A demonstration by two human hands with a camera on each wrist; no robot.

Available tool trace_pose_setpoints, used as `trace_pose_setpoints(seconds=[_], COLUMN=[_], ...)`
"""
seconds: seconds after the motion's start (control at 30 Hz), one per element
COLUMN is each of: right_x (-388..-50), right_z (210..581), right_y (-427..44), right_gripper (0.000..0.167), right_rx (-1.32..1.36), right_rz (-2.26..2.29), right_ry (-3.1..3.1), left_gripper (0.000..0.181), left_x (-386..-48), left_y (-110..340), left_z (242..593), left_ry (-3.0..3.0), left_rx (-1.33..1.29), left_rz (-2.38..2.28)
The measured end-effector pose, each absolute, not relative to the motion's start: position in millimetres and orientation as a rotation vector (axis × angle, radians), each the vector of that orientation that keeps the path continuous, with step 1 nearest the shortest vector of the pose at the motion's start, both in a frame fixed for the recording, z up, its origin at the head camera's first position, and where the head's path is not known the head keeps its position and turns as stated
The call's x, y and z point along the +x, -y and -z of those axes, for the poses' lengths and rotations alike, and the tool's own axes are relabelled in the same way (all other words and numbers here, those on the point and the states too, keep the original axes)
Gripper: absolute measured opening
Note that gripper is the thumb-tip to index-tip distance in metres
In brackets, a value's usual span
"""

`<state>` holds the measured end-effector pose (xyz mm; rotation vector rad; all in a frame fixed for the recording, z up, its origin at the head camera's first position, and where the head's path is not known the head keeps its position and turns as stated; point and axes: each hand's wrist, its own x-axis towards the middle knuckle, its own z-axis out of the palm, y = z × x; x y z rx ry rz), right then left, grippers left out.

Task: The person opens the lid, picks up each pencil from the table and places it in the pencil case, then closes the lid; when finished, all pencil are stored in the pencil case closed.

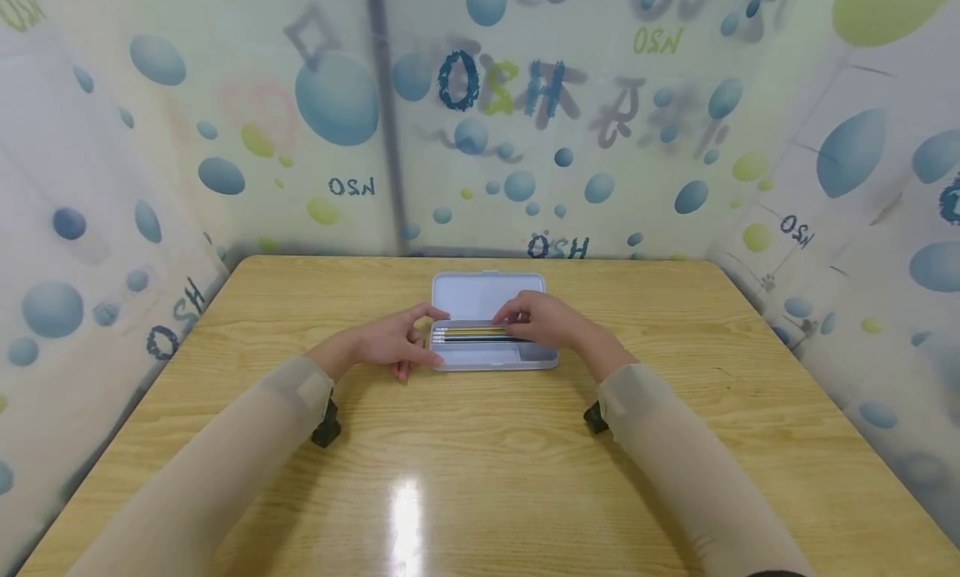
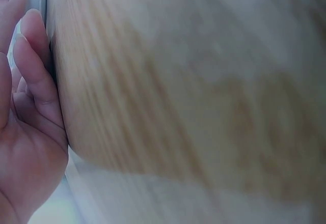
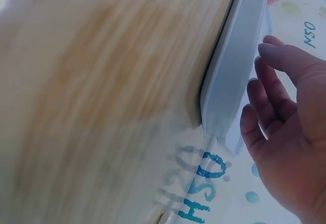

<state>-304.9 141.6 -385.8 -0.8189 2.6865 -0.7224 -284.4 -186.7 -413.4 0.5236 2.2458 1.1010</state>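
A light grey pencil case (image 1: 494,364) lies on the table with its lid (image 1: 472,293) raised at the back. Several pencils (image 1: 471,333), one of them yellow, lie side by side inside, white-ended tips to the left. My left hand (image 1: 392,340) grips the case's left end, thumb at the front corner and index finger at the back corner. Over the right part of the pencils is my right hand (image 1: 551,318), fingers loosely bent and fingertips at the yellow pencil. In the right wrist view, no object shows between the right hand's fingers (image 3: 264,107); the case wall hides the pencils.
The wooden table (image 1: 480,452) extends around the case. Patterned curtains (image 1: 465,185) with blue and green drops hang behind it and at both sides. A dark wrist camera (image 1: 327,427) sits under the left sleeve, another (image 1: 596,417) under the right.
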Motion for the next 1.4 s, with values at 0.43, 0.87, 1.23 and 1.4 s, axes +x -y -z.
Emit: trace_pose_setpoints(seconds=[0.43,0.87,1.23,1.4], right_x=[-290.1,-274.1,-256.6,-251.9], right_z=[379.4,383.8,385.6,385.6], right_y=[-183.1,-249.6,-298.1,-314.9], right_gripper=[0.023,0.026,0.025,0.025], right_rx=[-0.755,-0.681,-0.658,-0.656], right_rz=[0.786,0.809,0.819,0.855], right_ry=[-2.712,-2.776,-2.772,-2.709], left_gripper=[0.087,0.088,0.088,0.088], left_x=[-282.6,-281.9,-280.9,-281.2], left_y=[186.3,186.6,185.9,186.1], left_z=[412.4,411.5,411.8,410.8], left_ry=[-2.251,-2.262,-2.258,-2.256], left_rx=[0.523,0.543,0.541,0.544], left_rz=[-1.105,-1.093,-1.111,-1.109])
